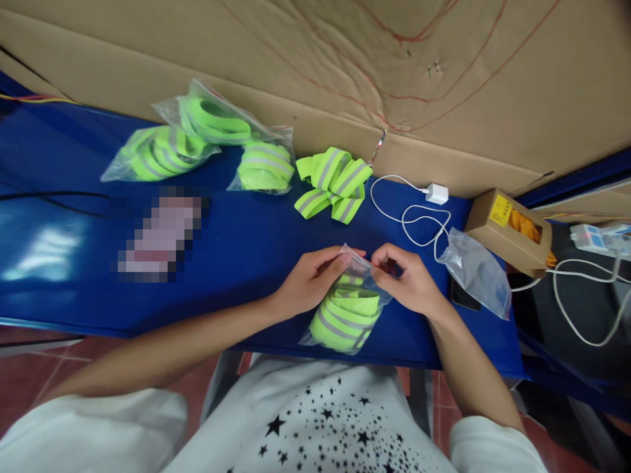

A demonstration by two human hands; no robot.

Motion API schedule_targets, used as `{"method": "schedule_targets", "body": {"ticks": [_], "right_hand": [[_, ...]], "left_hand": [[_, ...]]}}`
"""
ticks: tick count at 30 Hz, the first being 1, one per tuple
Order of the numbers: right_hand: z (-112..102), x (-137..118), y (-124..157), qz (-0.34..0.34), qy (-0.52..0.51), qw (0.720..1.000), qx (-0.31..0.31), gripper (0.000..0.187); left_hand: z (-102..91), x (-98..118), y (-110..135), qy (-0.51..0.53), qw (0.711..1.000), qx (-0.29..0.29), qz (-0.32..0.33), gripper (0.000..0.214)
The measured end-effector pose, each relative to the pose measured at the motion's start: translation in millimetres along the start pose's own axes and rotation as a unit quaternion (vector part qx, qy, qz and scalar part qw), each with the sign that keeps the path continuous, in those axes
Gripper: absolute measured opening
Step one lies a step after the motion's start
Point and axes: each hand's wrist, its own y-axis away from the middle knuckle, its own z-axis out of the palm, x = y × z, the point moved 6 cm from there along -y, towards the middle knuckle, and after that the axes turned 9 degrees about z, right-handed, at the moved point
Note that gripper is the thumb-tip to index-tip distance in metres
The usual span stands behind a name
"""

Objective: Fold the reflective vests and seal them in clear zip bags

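Observation:
A clear zip bag [359, 266] lies near the front edge of the blue table, its top towards the wall. Inside it is a rolled neon-yellow reflective strap [348, 318] with grey stripes. My left hand [315, 276] pinches the bag's top edge on the left, thumb on top. At the right end of the same edge, my right hand [407, 276] has its fingers curled and closed on the plastic. Just beyond my hands, a loose reflective strap [335, 184] lies in a heap outside any bag.
Filled bags of straps [165, 152] lie at the back left. A pixelated object [165, 233] is on the left. To the right are a white charger [436, 193] with its cable, an unused-looking plastic bag [476, 272] over a dark phone [464, 295], and a cardboard box [510, 230].

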Motion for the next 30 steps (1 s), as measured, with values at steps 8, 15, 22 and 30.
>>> {"method": "schedule_targets", "body": {"ticks": [8, 15, 22, 30], "right_hand": [[4, 0, 2, -0.011, -0.007, 1.000, -0.016, 0.009], [6, -4, 2, -0.014, -0.010, 1.000, -0.014, 0.009], [14, -4, 6, -0.032, 0.074, 0.997, 0.014, 0.016], [21, -2, 9, -0.067, 0.156, 0.985, 0.031, 0.014]], "left_hand": [[6.2, -3, 3, 0.013, 1.000, -0.024, 0.000, 0.037], [2.6, -1, 1, 0.023, 1.000, 0.017, 0.013, 0.025], [-1.6, -4, -1, -0.027, 0.999, 0.015, 0.022, 0.023], [-3.2, 1, -7, -0.038, 0.998, -0.015, 0.044, 0.021]]}}
